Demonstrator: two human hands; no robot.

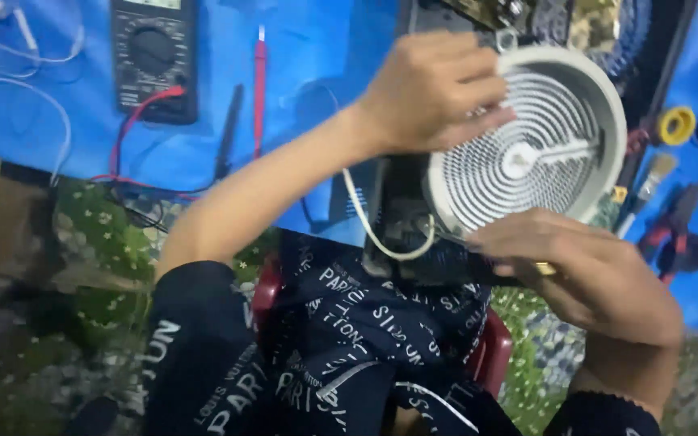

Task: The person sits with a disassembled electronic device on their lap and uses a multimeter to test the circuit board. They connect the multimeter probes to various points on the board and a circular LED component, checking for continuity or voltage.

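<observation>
A round white heating element (543, 153) with a spiral coil is tilted up on edge over a black appliance body (401, 218). My left hand (430, 93) grips its upper left rim, fingers curled over the coil face. My right hand (583, 270) is closed on a thin tool (462, 241) with a yellowish handle end, its tip pointing at the element's lower left edge. A white wire (365, 218) loops down from under the element.
A black multimeter (153, 56) lies on the blue cloth (309, 48) at top left, with a red probe (259, 89) and a black probe (228, 133) beside it. A yellow tape roll (677, 125), a brush (648, 182) and red-handled pliers (676, 238) lie at right.
</observation>
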